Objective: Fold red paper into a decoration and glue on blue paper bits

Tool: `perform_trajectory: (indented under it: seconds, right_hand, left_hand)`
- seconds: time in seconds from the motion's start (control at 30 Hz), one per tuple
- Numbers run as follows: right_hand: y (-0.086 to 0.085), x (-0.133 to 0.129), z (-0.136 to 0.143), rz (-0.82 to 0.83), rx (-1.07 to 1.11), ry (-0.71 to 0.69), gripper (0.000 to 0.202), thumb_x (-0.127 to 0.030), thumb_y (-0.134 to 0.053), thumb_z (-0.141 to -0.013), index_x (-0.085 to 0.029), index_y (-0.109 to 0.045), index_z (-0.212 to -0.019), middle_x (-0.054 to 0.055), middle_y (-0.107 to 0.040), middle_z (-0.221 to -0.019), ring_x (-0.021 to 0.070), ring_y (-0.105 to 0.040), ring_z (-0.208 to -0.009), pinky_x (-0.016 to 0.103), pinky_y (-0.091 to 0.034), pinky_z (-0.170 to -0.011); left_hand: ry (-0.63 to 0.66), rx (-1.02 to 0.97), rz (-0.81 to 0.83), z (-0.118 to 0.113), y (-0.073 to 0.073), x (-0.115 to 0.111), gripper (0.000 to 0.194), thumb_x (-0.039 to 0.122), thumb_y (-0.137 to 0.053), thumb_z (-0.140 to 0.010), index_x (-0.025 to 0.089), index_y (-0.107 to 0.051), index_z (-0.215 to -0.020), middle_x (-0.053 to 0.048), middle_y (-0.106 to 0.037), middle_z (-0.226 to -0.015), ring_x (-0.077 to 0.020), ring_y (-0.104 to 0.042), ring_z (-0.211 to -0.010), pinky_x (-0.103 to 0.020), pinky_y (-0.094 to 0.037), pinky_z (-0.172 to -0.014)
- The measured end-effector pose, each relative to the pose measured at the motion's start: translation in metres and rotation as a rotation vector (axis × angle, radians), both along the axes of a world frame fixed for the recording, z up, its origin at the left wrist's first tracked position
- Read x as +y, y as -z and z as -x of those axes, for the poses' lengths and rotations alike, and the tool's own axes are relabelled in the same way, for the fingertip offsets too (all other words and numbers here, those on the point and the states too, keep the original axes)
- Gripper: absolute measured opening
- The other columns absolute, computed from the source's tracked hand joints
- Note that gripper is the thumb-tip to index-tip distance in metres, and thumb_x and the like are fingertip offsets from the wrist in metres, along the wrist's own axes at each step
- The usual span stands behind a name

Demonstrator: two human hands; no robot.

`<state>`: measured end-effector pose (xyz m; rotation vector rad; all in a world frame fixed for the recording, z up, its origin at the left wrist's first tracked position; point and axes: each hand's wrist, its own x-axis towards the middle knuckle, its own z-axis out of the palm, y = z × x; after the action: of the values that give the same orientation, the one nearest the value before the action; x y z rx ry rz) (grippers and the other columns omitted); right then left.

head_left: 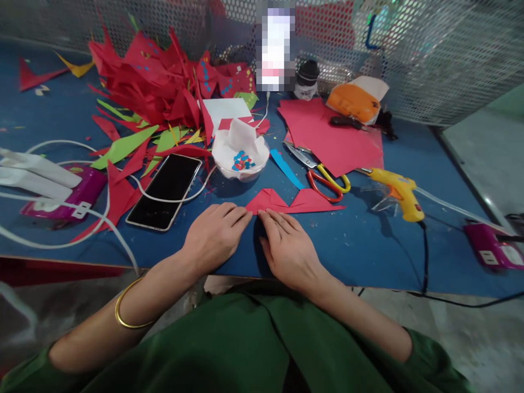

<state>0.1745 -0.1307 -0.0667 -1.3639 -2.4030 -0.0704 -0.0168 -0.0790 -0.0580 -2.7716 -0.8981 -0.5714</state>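
left hand [219, 232] and right hand [290, 245], fingers together, press the left end of the folded paper [302, 204] against the table [352, 251] near the bowl [221, 158], apparently to hold it flat; whether they pinch cannot be told.

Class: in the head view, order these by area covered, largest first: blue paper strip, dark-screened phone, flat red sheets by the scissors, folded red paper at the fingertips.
1. Flat red sheets
2. Dark-screened phone
3. Folded red paper
4. Blue paper strip
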Motion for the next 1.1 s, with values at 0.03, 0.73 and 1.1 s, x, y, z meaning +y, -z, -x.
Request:
perform_trajectory:
  seconds: [0.03, 0.73, 1.1]
  right_hand:
    - [-0.001, 0.0, -0.002, 0.015, 0.02, 0.004, 0.043, -0.019, -0.041, -0.099, 0.001, -0.054, -0.134, 0.021, -0.065, -0.132, 0.0277, -0.061, -0.124, 0.044, -0.048, -0.105]
    - [-0.018, 0.028, -0.104, -0.218, -0.358, 0.051, 0.029, -0.011, -0.043, -0.098, -0.017, -0.071, -0.092, 0.006, -0.071, -0.084, 0.0198, -0.061, -0.084, 0.045, -0.037, -0.106]
    - [-0.046, 0.023, -0.122, 0.02, 0.327, 0.218, 0.011, -0.031, -0.061, -0.092, -0.024, -0.07, -0.09, -0.001, -0.076, -0.083, 0.0184, -0.069, -0.081, 0.049, -0.04, -0.104]
  left_hand:
    - [-0.007, -0.011, 0.018, 0.001, 0.001, 0.0, 0.029, 0.013, -0.048, -0.094, 0.009, -0.071, -0.111, -0.013, -0.074, -0.102, -0.0271, -0.065, -0.091, -0.041, -0.054, -0.07]
    - [0.0, 0.068, 0.214, -0.081, -0.027, 0.025, 0.016, 0.026, -0.063, -0.092, 0.015, -0.074, -0.097, -0.007, -0.074, -0.098, -0.0227, -0.066, -0.091, -0.035, -0.048, -0.074]
    - [0.076, -0.097, 0.659, -0.062, -0.065, 0.043, 0.025, 0.024, -0.051, -0.094, 0.019, -0.076, -0.095, -0.002, -0.077, -0.092, -0.0161, -0.069, -0.082, -0.026, -0.048, -0.072]
